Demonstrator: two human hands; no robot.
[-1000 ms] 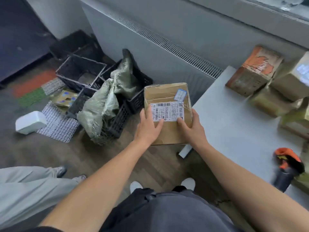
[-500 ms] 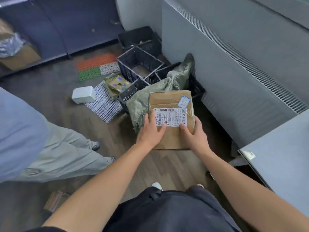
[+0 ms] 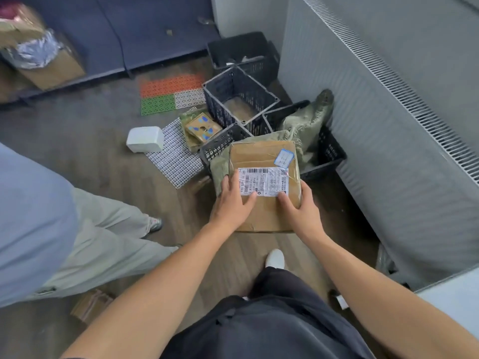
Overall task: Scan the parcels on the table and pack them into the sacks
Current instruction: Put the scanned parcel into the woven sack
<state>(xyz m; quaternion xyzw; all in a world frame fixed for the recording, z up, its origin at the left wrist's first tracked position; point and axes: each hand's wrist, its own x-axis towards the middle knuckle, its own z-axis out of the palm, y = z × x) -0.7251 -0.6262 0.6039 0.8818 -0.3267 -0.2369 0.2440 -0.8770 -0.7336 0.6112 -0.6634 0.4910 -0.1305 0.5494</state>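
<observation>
Turned away from the counter, your left hand and right hand now grip the box over the sack, ready for packing.

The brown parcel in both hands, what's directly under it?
A green sack set in a black crate shows past the left and far edges of the parcel. The parcel covers the sack's mouth and contents.

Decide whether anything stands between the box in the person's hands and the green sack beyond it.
Nothing visible does. The left hand and right hand hold the box right by the sack in its crate; the sack's mouth is hidden.
</observation>
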